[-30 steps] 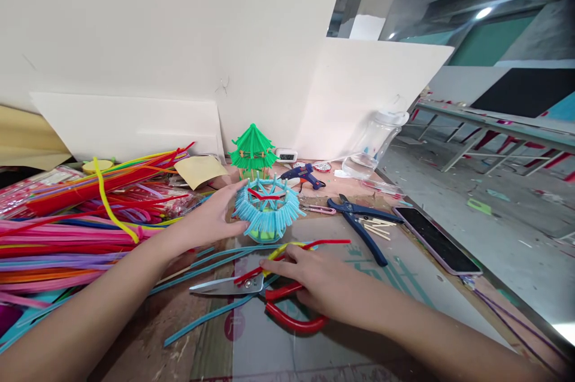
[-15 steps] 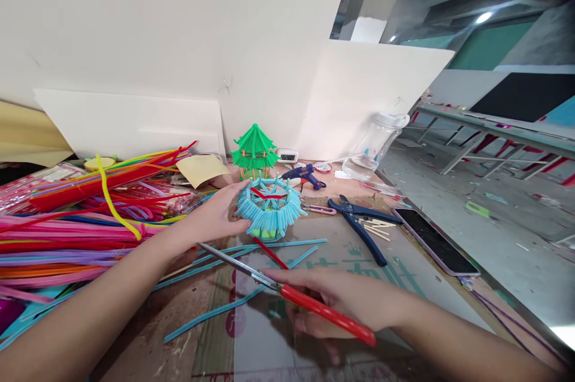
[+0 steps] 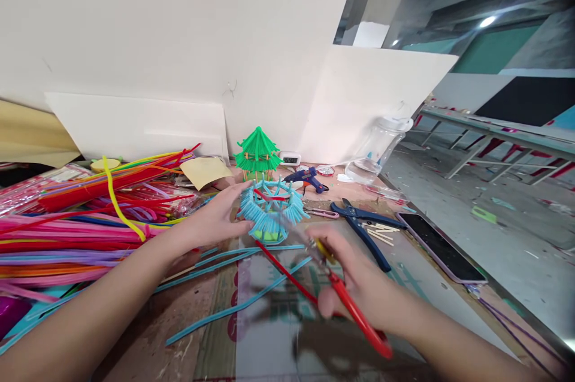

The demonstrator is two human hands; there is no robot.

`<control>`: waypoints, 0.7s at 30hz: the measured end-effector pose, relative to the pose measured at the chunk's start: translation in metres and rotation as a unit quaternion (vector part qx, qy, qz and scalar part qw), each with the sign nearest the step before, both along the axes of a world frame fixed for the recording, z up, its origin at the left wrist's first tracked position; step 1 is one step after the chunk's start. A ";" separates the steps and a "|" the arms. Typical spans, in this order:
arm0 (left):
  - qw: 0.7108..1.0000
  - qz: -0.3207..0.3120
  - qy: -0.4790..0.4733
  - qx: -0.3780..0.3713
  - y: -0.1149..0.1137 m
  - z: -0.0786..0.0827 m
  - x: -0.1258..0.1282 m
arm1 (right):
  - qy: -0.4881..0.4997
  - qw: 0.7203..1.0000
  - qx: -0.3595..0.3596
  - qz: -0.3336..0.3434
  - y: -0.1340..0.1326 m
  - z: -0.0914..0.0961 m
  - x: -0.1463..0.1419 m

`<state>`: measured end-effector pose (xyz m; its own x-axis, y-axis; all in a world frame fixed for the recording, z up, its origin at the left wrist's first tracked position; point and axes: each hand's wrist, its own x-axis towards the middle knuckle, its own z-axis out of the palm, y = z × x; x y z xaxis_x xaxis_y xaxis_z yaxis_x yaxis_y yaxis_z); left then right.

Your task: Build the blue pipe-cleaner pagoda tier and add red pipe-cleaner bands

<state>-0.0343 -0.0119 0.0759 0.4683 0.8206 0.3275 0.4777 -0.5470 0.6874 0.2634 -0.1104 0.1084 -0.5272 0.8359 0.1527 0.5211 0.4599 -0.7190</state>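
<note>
My left hand grips the left side of a small round pavilion model, made of light blue pipe cleaners over a pale green base. Red pipe cleaner pieces lie across its open top. In my right hand are red-handled snips, their blurred blades pointing at the front of the model; whether they touch it I cannot tell. A red pipe cleaner runs from below the model towards my right fingers. Loose blue pipe cleaners lie on the work surface in front.
A green pagoda model stands behind, near a blue glue gun. Dark blue cutters, short sticks and a phone lie to the right. A clear jug stands behind them. Pipe cleaner bundles fill the left.
My right hand has lifted and turned the snips, so the blades swing from the left towards the model's front. My left hand keeps its hold on the pavilion model.
</note>
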 end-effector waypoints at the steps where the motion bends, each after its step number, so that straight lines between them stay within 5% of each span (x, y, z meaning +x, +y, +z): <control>1: 1.000 0.010 0.023 0.005 -0.003 0.006 -0.001 | 0.021 0.997 0.059 -0.038 0.008 -0.009 0.004; 5: 0.992 0.065 0.031 0.099 -0.018 0.036 0.002 | -0.017 0.981 0.126 -0.146 0.036 -0.037 0.016; 11: 0.958 0.094 0.121 0.240 -0.025 0.062 0.029 | -0.046 0.977 0.141 -0.156 0.045 -0.047 0.013; 16: 0.981 0.097 0.082 0.147 -0.018 0.062 0.026 | -0.066 0.974 0.148 -0.159 0.047 -0.053 0.011; 21: 0.993 0.094 0.059 -0.045 0.000 0.036 0.009 | -0.065 0.972 0.168 -0.147 0.050 -0.058 0.012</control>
